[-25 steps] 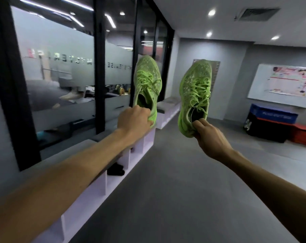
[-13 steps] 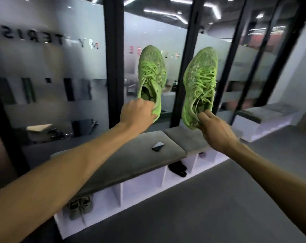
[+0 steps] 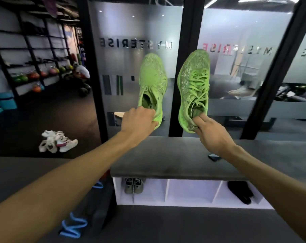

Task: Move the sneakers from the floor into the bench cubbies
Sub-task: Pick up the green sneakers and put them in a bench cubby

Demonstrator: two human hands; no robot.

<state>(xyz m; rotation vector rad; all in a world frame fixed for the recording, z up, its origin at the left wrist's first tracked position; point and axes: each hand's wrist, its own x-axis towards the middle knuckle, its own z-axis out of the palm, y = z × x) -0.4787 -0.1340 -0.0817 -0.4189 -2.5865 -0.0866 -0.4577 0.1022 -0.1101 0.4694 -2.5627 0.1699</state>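
Under the gray seat of the bench [image 3: 175,165] we see three white cubbies. The left cubby [image 3: 141,192] holds a pair of gray shoes [image 3: 133,185]; the middle cubby [image 3: 190,192] shows only its white walls; the right cubby [image 3: 224,193] holds a black thing [image 3: 240,191] we cannot identify. A dark phone [image 3: 214,157] lies on the seat. We hold both green sneakers up above the bench, toes up: our left hand [image 3: 138,122] grips the heel of the left sneaker [image 3: 153,81], and our right hand [image 3: 211,134] pinches the heel of the right sneaker [image 3: 194,85]. Compared with half a second ago, the bench now faces us directly, and white shoes [image 3: 56,141] appeared on the floor at left.
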